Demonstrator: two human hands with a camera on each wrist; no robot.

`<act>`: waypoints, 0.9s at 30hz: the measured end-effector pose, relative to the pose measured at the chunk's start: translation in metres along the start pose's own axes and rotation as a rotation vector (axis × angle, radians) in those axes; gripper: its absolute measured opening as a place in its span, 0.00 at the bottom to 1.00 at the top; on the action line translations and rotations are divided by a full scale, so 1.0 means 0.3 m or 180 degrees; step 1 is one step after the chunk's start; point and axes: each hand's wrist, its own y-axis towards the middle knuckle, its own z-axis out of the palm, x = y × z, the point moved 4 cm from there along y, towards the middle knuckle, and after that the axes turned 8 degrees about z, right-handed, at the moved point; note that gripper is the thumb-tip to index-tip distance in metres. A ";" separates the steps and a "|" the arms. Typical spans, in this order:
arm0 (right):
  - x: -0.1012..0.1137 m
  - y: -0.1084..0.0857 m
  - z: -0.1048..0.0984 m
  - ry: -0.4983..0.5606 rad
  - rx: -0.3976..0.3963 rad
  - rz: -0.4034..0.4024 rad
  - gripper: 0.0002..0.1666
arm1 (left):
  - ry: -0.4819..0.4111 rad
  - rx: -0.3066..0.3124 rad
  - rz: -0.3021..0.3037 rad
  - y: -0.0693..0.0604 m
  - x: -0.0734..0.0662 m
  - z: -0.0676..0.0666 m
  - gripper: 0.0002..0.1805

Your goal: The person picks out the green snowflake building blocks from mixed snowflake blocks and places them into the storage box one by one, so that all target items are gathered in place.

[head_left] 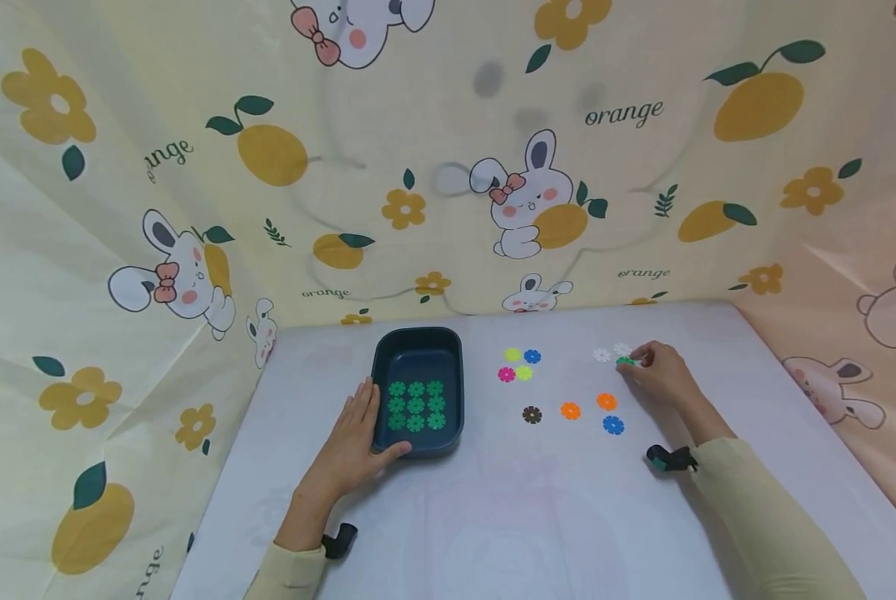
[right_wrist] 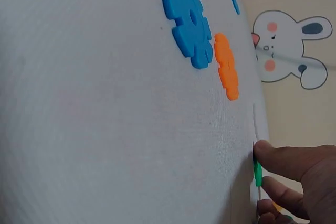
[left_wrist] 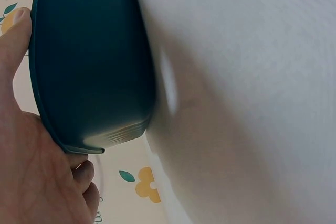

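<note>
My left hand (head_left: 350, 446) lies along the left side of a dark blue tray (head_left: 457, 392), fingers straight against the wall and thumb at the near corner. In the left wrist view the tray's outer wall (left_wrist: 94, 61) fills much of the picture beside the thumb. Several green flower-shaped discs (head_left: 416, 405) sit in neat rows inside the tray. On the right, my right hand (head_left: 661, 373) pinches a green flower-shaped disc (head_left: 624, 361) between thumb and fingers, close to the tabletop. Two white discs, one being the left white disc (head_left: 602, 355), lie beside it.
Between tray and right hand lie a pink disc (head_left: 506, 375), two yellow discs (head_left: 523, 373), a far blue disc (head_left: 533, 357), a brown disc (head_left: 532, 415), two orange discs (head_left: 571, 411) and a near blue disc (head_left: 613, 425). A patterned curtain (head_left: 432, 125) hangs behind the table.
</note>
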 end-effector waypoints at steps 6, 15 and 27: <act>0.001 -0.004 0.003 -0.0006 0.0012 -0.0056 0.31 | 0.0013 0.0000 0.0000 0.000 0.000 0.000 0.68; 0.045 -0.044 0.006 0.0182 0.0001 -0.0316 0.23 | 0.0019 0.0115 -0.0041 0.002 0.004 0.001 0.68; 0.192 -0.079 0.029 0.0206 -0.0030 -0.0627 0.14 | 0.0012 0.0099 -0.0032 0.000 -0.004 -0.005 0.69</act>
